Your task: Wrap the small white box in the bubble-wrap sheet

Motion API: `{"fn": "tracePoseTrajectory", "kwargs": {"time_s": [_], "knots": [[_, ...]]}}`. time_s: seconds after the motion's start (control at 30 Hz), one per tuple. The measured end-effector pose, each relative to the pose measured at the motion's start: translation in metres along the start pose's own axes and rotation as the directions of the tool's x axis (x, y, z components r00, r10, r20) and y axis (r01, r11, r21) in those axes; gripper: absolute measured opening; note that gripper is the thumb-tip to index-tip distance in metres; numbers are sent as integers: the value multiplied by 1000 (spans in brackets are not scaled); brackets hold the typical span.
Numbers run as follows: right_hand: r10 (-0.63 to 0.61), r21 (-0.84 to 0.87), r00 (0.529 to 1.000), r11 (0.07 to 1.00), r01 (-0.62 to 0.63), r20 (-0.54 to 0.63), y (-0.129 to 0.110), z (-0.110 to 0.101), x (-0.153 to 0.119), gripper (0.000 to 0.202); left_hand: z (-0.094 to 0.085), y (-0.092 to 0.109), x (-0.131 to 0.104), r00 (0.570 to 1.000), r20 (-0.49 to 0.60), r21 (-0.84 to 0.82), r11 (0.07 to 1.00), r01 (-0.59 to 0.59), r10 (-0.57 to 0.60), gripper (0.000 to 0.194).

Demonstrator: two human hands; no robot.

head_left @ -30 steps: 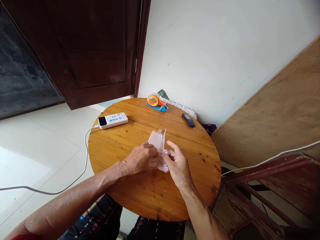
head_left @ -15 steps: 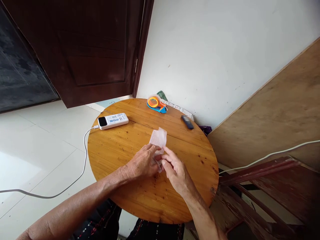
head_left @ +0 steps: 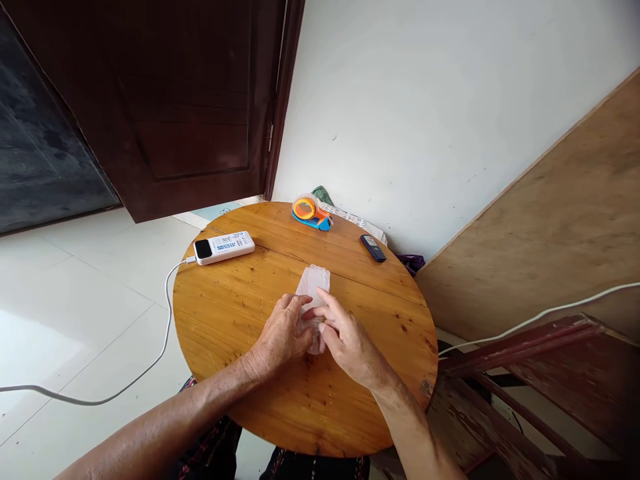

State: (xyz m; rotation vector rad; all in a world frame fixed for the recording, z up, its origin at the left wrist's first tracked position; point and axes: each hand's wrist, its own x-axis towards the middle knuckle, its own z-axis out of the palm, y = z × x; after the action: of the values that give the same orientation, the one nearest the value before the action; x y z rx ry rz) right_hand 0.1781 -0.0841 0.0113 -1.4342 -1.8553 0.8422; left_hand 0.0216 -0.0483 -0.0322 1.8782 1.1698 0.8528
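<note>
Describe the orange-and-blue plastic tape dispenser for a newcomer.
Round wooden table, far edge by the white wall. The tape dispenser has an orange ring on a blue base; the flat white device and slim dark-blue handheld device have no ring.

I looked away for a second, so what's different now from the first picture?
The clear plastic wrap was crumpled, with a bit poking up; now it lies flatter. The left hand has uncurled over it, and the right hand's raised pointing finger has come down. The tape dispenser, white gadget and dark blue thing stayed put on the table.
</note>
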Motion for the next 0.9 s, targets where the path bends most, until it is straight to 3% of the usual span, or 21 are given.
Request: {"fn": "tracePoseTrajectory", "kwargs": {"time_s": [0.13, 0.3, 0.37, 0.43, 0.5, 0.57, 0.63, 0.73, 0.9], "knots": [[-2, -27, 964, 1000, -5, -266, 7, -12, -2, 46, 1, 1, 0, 1000, -7, 23, 1000, -18, 18, 57], [-129, -187, 974, 978, 94, -186, 22, -2, 1, 51, -1, -2, -4, 988, -3, 103, 983, -152, 153, 50], [-147, -181, 962, 978, 106, -232, 29, 3, 3, 49, -1, -4, -5, 970, -9, 182, 954, -239, 245, 44], [-67, -84, 934, 996, 40, -351, 36, 2, 4, 42, -1, -6, -6, 948, -4, 263, 915, -306, 319, 40], [130, 100, 903, 990, -97, -410, 44, -2, 4, 44, -1, -6, -6, 935, 3, 323, 884, -337, 355, 39], [349, 306, 869, 920, -246, -351, 50, -7, 5, 54, -1, -5, -5, 928, 10, 360, 864, -352, 373, 41], [480, 450, 838, 828, -335, -259, 52, -8, 11, 64, -2, -5, -4, 920, 16, 381, 849, -367, 391, 42], [521, 526, 826, 774, -351, -215, 50, -7, 26, 62, -3, -4, -3, 903, 37, 381, 830, -408, 427, 46], [493, 535, 862, 763, -364, -116, 41, -6, 54, 45, -6, 0, -1, 887, 51, 315, 835, -450, 459, 43]]}}
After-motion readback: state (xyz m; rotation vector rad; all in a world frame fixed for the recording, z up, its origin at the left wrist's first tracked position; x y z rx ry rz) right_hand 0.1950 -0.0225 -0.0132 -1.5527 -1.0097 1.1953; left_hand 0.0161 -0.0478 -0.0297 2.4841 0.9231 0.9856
